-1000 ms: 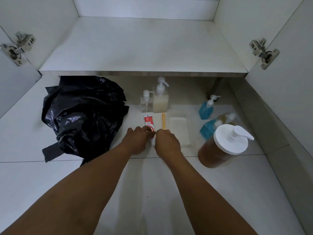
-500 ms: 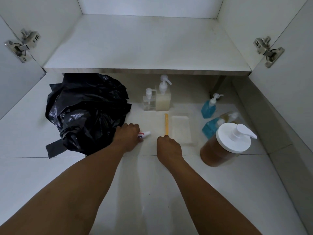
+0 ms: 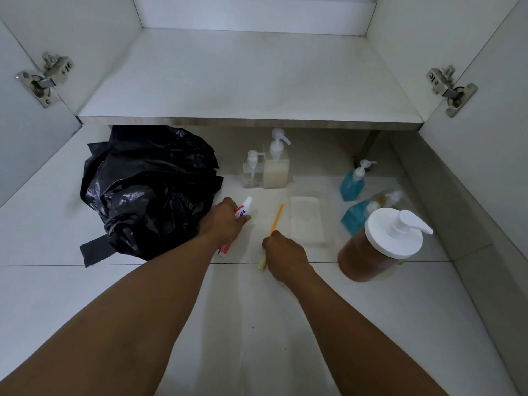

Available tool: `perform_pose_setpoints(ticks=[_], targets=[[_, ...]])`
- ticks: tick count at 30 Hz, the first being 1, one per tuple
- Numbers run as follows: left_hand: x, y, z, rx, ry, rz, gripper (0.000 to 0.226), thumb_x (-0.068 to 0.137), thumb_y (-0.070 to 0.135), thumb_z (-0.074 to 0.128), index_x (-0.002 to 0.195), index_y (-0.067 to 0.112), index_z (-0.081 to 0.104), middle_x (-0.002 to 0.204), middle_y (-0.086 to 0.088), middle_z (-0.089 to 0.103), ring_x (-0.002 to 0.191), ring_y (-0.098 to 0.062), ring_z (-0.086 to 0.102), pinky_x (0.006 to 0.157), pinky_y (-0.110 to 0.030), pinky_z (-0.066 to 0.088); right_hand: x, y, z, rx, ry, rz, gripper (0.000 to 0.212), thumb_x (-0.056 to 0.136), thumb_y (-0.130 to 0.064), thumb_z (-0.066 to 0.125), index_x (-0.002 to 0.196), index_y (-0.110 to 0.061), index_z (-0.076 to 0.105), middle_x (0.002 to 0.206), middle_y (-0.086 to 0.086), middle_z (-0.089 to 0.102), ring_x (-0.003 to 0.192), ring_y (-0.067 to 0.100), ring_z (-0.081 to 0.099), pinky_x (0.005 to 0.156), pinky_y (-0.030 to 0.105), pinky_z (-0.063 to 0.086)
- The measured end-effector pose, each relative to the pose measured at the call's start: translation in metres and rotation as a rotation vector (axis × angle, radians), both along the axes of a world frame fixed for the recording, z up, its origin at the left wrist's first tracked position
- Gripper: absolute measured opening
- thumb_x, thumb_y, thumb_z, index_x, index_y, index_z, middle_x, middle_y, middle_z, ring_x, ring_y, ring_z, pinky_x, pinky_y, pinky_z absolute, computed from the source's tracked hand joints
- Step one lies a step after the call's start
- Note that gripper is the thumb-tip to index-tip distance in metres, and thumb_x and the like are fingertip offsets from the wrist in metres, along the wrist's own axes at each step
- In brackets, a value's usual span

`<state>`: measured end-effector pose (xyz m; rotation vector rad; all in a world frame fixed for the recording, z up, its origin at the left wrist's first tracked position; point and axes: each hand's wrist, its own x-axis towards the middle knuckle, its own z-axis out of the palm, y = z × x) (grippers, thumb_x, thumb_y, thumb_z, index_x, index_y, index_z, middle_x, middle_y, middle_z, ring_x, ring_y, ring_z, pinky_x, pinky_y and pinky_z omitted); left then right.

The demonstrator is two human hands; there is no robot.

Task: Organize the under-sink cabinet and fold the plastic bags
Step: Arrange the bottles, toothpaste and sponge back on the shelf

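We find the toothbrush (image 3: 276, 220) just left of the tray (image 3: 307, 221), toothpaste tube (image 3: 243, 211) and plastic bags (image 3: 148, 192) farther left, pump bottles (image 3: 275, 167) behind it.

The left hand (image 3: 221, 224) has pulled the toothpaste tube (image 3: 242, 212) away from the toothbrush (image 3: 276, 218), out toward nine o'clock, and now grips it with the cap aimed at one o'clock. The right hand (image 3: 285, 252) has closed round the toothbrush (flat a second ago), tilting it toward one o'clock.

Metal left hinge (image 3: 43, 78) and right hinge (image 3: 451, 88); pale tiled floor (image 3: 257, 324).
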<state>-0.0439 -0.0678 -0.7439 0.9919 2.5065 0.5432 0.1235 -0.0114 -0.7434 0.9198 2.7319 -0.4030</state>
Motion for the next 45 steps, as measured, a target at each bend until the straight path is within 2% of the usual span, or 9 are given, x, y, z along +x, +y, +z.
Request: perform_pose_setpoints(ticks=[6, 9, 11, 14, 17, 20, 30, 36, 45], targets=[[-0.002, 0.005, 0.004, 0.086, 0.001, 0.067, 0.034, 0.092, 0.048, 0.065, 0.109, 0.019, 0.058, 0.096, 0.001, 0.061, 0.086, -0.024, 0.062, 0.074, -0.035, 0.053, 0.0, 0.001, -0.012, 0.024, 0.091, 0.19, 0.027, 0.092, -0.004, 0.052, 0.113, -0.017, 0.064, 0.11, 0.005, 0.058, 0.098, 0.031, 0.062, 0.072, 0.035, 0.046], [-0.009, 0.01, 0.01, 0.244, -0.069, 0.179, 0.033, 0.091, 0.041, 0.069, 0.111, 0.016, 0.062, 0.095, -0.001, 0.062, 0.089, -0.024, 0.062, 0.077, -0.034, 0.052, 0.001, 0.002, -0.015, -0.007, 0.33, 0.212, 0.022, 0.097, -0.013, 0.051, 0.113, -0.021, 0.063, 0.106, 0.001, 0.057, 0.083, 0.03, 0.063, 0.063, 0.035, 0.048], [-0.013, 0.015, 0.014, 0.383, -0.148, 0.284, 0.028, 0.089, 0.04, 0.071, 0.105, 0.018, 0.063, 0.094, -0.001, 0.067, 0.088, -0.023, 0.065, 0.08, -0.036, 0.055, 0.0, 0.002, -0.01, -0.049, 0.611, 0.11, 0.017, 0.098, -0.021, 0.051, 0.111, -0.021, 0.063, 0.102, -0.003, 0.058, 0.076, 0.022, 0.061, 0.06, 0.038, 0.051], [-0.014, 0.027, 0.02, 0.537, -0.277, 0.43, 0.027, 0.087, 0.045, 0.071, 0.1, 0.023, 0.064, 0.092, -0.001, 0.07, 0.085, -0.025, 0.069, 0.083, -0.044, 0.059, -0.005, 0.01, 0.013, -0.126, 1.022, -0.229, 0.011, 0.101, -0.026, 0.052, 0.106, -0.019, 0.059, 0.098, -0.006, 0.053, 0.079, 0.007, 0.053, 0.066, 0.021, 0.047], [0.001, 0.044, 0.033, 0.599, -0.37, 0.396, 0.03, 0.089, 0.039, 0.073, 0.104, 0.013, 0.067, 0.082, 0.001, 0.07, 0.068, -0.013, 0.07, 0.068, -0.028, 0.061, -0.008, 0.033, 0.041, -0.169, 1.229, -0.584, 0.008, 0.099, -0.024, 0.057, 0.105, -0.023, 0.052, 0.103, -0.004, 0.055, 0.087, 0.0, 0.054, 0.075, 0.009, 0.045], [0.027, 0.066, 0.042, 0.606, -0.431, 0.296, 0.02, 0.091, 0.028, 0.074, 0.099, 0.012, 0.065, 0.078, 0.005, 0.067, 0.052, 0.004, 0.063, 0.05, -0.011, 0.048, -0.001, 0.062, 0.055, -0.148, 1.19, -0.707, 0.014, 0.098, -0.033, 0.057, 0.107, -0.023, 0.052, 0.099, -0.008, 0.06, 0.086, 0.005, 0.06, 0.079, 0.015, 0.05], [0.072, 0.11, 0.04, 0.493, -0.351, 0.208, 0.023, 0.087, 0.039, 0.076, 0.081, 0.022, 0.062, 0.082, 0.004, 0.067, 0.077, -0.016, 0.069, 0.075, -0.031, 0.057, 0.009, 0.098, 0.047, -0.135, 0.867, -0.836, 0.026, 0.097, -0.034, 0.058, 0.117, -0.017, 0.058, 0.115, 0.003, 0.068, 0.097, 0.017, 0.065, 0.082, 0.026, 0.051], [0.078, 0.121, 0.025, 0.306, -0.242, 0.167, 0.033, 0.084, 0.043, 0.077, 0.098, 0.014, 0.073, 0.091, -0.003, 0.073, 0.08, -0.022, 0.071, 0.071, -0.03, 0.055, 0.005, 0.105, 0.027, -0.19, 0.787, -0.841, 0.025, 0.098, -0.027, 0.059, 0.119, -0.014, 0.063, 0.112, 0.007, 0.07, 0.09, 0.017, 0.066, 0.073, 0.023, 0.049], [0.069, 0.123, 0.013, 0.019, 0.075, 0.02, 0.044, 0.083, 0.056, 0.072, 0.104, 0.017, 0.07, 0.097, -0.004, 0.073, 0.09, -0.025, 0.069, 0.086, -0.042, 0.055, 0.0, 0.113, 0.006, -0.246, 0.616, -0.875, 0.036, 0.096, -0.021, 0.063, 0.13, -0.012, 0.061, 0.124, 0.009, 0.067, 0.106, 0.027, 0.066, 0.092, 0.034, 0.051]])
